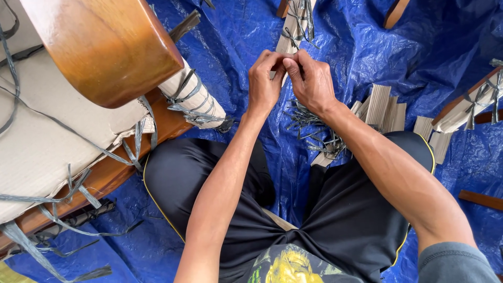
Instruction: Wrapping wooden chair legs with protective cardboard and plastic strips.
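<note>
Left hand (263, 84) and right hand (310, 81) meet fingertip to fingertip, pinching a cardboard strip (287, 46) between them. Grey plastic ties (314, 131) lie below the fingers on blue tarp (367, 47).

**Open tarp at 1 o'clock, blocked at 9**

Left hand (263, 84) and right hand (309, 81) meet mid-frame. Wooden furniture piece (105, 47) crowds 9–11 o'clock. Strap scraps (314, 128) and cardboard strips (380, 107) clutter 4 o'clock. Bare blue tarp (367, 47) lies at 1 o'clock.

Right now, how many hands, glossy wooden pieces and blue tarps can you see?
Hands: 2, the left hand and right hand, fingertips pinched together.
Glossy curved wooden piece: 1.
Blue tarp: 1.
Total: 4.
</note>
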